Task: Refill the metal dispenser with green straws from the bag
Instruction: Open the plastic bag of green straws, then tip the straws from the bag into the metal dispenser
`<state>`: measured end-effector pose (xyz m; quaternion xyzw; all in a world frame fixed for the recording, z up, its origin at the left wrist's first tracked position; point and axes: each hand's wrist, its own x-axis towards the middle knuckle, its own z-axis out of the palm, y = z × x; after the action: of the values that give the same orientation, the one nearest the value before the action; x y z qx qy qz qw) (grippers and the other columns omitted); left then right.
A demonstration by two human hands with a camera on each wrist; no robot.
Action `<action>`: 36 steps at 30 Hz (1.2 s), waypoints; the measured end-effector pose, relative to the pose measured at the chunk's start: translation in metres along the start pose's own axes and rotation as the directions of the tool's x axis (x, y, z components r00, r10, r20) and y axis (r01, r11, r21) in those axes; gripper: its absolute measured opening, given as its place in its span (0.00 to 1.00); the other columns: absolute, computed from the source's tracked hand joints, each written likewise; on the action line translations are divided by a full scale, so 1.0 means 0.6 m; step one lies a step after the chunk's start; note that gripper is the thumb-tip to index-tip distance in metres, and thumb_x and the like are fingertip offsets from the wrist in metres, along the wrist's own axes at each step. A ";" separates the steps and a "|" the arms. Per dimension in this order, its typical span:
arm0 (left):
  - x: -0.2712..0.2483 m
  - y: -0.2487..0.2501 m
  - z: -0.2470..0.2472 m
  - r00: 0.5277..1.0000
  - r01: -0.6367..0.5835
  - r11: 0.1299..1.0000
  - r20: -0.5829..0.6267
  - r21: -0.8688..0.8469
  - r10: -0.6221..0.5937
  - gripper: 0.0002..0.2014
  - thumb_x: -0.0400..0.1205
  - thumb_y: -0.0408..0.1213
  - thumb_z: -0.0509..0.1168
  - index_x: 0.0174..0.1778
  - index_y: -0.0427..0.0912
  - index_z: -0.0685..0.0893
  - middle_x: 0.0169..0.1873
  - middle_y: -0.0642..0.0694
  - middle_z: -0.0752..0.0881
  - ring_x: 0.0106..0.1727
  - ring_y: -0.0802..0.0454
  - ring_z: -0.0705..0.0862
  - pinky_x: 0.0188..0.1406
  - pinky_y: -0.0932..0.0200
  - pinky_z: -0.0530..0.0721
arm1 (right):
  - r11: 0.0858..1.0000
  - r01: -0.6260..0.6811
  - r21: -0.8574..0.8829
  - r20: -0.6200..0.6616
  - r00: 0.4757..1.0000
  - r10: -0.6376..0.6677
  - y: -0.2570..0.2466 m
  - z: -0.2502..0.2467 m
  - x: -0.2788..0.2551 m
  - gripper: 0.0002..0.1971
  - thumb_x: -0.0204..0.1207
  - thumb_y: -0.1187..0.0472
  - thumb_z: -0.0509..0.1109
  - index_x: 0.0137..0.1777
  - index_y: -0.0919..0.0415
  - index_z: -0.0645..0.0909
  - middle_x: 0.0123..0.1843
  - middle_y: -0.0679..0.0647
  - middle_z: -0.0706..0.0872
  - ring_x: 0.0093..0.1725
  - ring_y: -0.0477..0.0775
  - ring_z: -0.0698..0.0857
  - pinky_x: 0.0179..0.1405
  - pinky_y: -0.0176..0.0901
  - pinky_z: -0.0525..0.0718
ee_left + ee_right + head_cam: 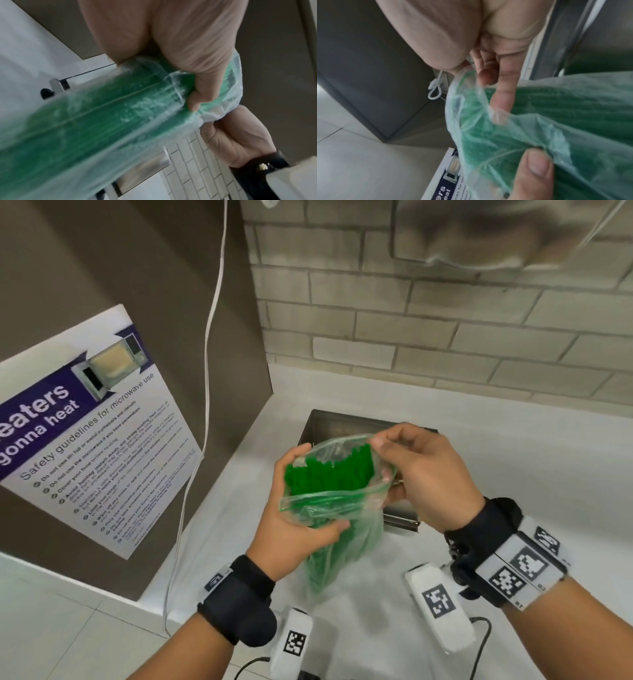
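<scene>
left hand (pixel 294 518) gripping bag (pixel 337 508) of green straws (pixel 325 474) with curled fingers; right hand (pixel 424 474) pinching bag rim, above metal dispenser (pixel 342 422) on table (pixel 513 446).

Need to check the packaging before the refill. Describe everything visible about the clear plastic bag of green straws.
The clear plastic bag is thin, crinkled, green-tinted film, packed with a bundle of green straws whose ends show at its open mouth. It is held roughly upright above the white counter, in front of the open metal dispenser. The left hand grips it around the middle; the right hand pinches the rim, pulling the mouth open.
</scene>
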<state>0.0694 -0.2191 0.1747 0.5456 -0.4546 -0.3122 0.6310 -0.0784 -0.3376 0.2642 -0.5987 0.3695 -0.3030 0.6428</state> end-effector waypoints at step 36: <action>0.075 0.009 -0.033 0.940 0.341 0.915 0.043 -0.217 -0.340 0.41 0.70 0.31 0.81 0.76 0.29 0.69 0.67 0.31 0.84 0.69 0.35 0.85 0.69 0.33 0.81 | 0.633 0.641 -0.434 0.163 0.747 -0.645 0.065 0.010 -0.012 0.12 0.66 0.66 0.84 0.35 0.63 0.81 0.41 0.52 0.75 0.41 0.51 0.79 0.39 0.38 0.77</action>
<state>0.1046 -0.2501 0.1907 0.5418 -0.3168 -0.4670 0.6229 -0.0793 -0.3242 0.2262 -0.8248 0.1955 -0.4164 0.3289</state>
